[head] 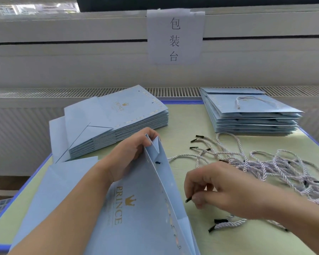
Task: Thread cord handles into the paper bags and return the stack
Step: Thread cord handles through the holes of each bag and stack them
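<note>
Nearest us, our left hand (134,153) grips the far top corner of the light blue paper bag printed with a gold crown and "PRINCE" (136,208), holding its mouth propped up off the pale green table with a blue edge (175,137); a dark cord tip (157,162) already pokes through a hole near that corner, so we judge one end of a handle is in. Just right of the bag, our right hand (226,190) pinches the black tip of the other cord end (188,200), close to the bag's edge but not yet in any hole. Further right lies a tangled heap of white twisted cord handles with black tips (265,166), still plentiful. At the far left sits a tall stack of flat blue bags without handles (118,124), at the far right a stack of flat blue bags with a cord showing on top (252,111), seemingly the finished pile. We judge the job is midway, with many bags left and the stack not yet returned
</note>
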Available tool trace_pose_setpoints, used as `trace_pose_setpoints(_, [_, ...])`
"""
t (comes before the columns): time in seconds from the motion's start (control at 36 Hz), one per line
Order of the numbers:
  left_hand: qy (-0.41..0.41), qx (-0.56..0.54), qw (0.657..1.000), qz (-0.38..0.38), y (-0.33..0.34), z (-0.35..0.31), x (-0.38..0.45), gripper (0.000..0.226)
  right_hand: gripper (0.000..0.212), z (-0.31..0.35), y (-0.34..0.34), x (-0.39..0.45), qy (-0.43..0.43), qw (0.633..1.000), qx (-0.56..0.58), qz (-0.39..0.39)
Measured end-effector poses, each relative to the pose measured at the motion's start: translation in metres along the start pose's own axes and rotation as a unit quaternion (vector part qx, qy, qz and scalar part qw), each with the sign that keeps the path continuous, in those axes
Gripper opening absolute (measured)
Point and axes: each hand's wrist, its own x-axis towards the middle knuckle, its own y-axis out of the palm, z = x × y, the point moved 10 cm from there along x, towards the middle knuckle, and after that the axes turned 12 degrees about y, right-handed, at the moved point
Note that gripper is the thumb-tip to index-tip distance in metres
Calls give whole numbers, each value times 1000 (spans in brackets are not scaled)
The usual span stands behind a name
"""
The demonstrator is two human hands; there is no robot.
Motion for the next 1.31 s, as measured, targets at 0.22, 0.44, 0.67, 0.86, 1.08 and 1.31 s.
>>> trace_pose_setpoints(0.22, [11,-37,999,17,3,-4,-1,30,10,16,22,5,-20,998,-59,6])
trace_pose_setpoints(0.44, [11,-34,999,17,2,-4,0,29,24,9,37,7,-2,989,103,109])
trace_pose_setpoints(0.67, [10,-39,999,18,2,-4,2,30,19,6,44,10,26,970,216,111])
trace_pose_setpoints(0.86, [6,-32,999,15,1,-3,2,31,18,7,43,4,9,951,295,93])
trace_pose_setpoints(1.08, [14,-4,1000,18,0,-7,3,33,22,2,39,6,-4,985,172,-22])
trace_pose_setpoints(1.31, [26,-6,999,21,2,-10,3,32,13,9,52,4,-9,948,313,63])
